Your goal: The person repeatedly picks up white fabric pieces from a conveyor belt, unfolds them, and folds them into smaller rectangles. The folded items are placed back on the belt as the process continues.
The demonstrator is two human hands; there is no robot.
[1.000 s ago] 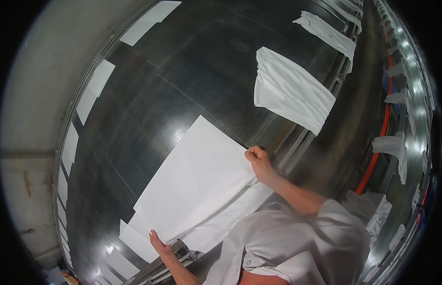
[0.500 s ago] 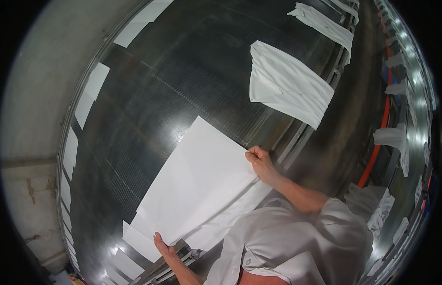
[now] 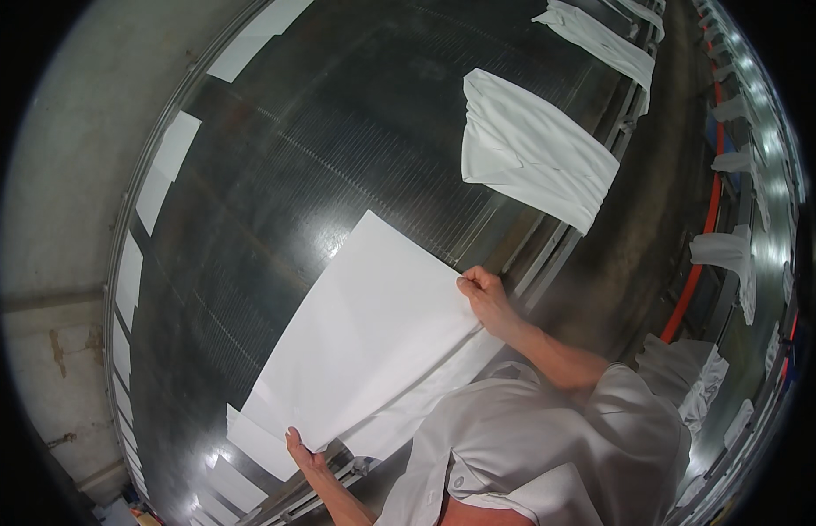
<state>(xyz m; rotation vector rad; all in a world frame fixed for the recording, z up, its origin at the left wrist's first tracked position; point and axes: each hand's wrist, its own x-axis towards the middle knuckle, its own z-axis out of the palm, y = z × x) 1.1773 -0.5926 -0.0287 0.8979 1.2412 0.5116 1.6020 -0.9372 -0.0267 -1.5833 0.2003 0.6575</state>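
Observation:
A smooth white cloth (image 3: 364, 324) lies spread over the dark metal surface in front of me, and its near part hangs in a fold over the edge. My right hand (image 3: 487, 298) is closed on its right corner, thumb on top and fingers curled. At the near left corner, my left hand (image 3: 305, 451) grips the cloth between a raised thumb and fingers that are mostly hidden underneath. Beyond my right hand lies a crumpled white cloth (image 3: 535, 153), partly over the table's edge.
The dark table (image 3: 276, 202) has fine ribbed lines and a metal rail (image 3: 548, 254) along its near side. Flat white pieces (image 3: 167, 167) line its far edge. More cloths (image 3: 601, 44) lie farther up. On the right, a red strip (image 3: 693, 285) runs beside hanging white pieces (image 3: 723, 250).
Both hands keep their hold on the white cloth. My right hand and its corner sit very slightly farther right; the whole picture has shifted a little.

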